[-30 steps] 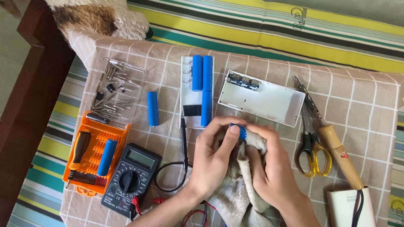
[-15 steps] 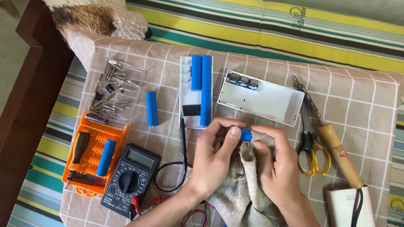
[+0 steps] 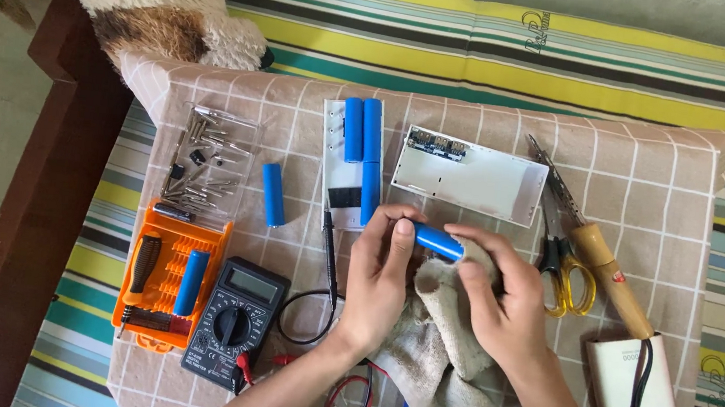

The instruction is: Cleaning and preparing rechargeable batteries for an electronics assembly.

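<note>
Your left hand (image 3: 381,282) and your right hand (image 3: 496,303) meet near the middle of the checked beige cloth (image 3: 650,198) that covers the worktop, and between them you hold a blue cylindrical battery cell (image 3: 438,240): the left grip is closed on its left end with thumb and fingers, while the right grip is clenched around a worn grey rag (image 3: 446,347) pressed against the cell's right part. The rag hangs down toward 6 o'clock under both hands. By the look of it, this cell is mid-wipe, not yet set down. At 12 o'clock from your hands lies a white battery tray (image 3: 335,205) carrying three more blue cells (image 3: 365,154), and just beside it at 1 o'clock an open white power bank casing (image 3: 472,184) with its ports showing. One loose cell (image 3: 273,195) lies at 10 o'clock, another (image 3: 191,282) rests in the orange screwdriver kit (image 3: 156,285) at 9 o'clock, with a clear lid of bits (image 3: 210,161) above it. A black multimeter (image 3: 233,320) sits at 8 o'clock, its red and black leads trailing below your wrists. At 3 o'clock lie yellow-handled scissors (image 3: 565,283) and a wooden-handled soldering iron (image 3: 599,255). Judging from the spread, several cells lie apart from the casing, which holds none.
</note>
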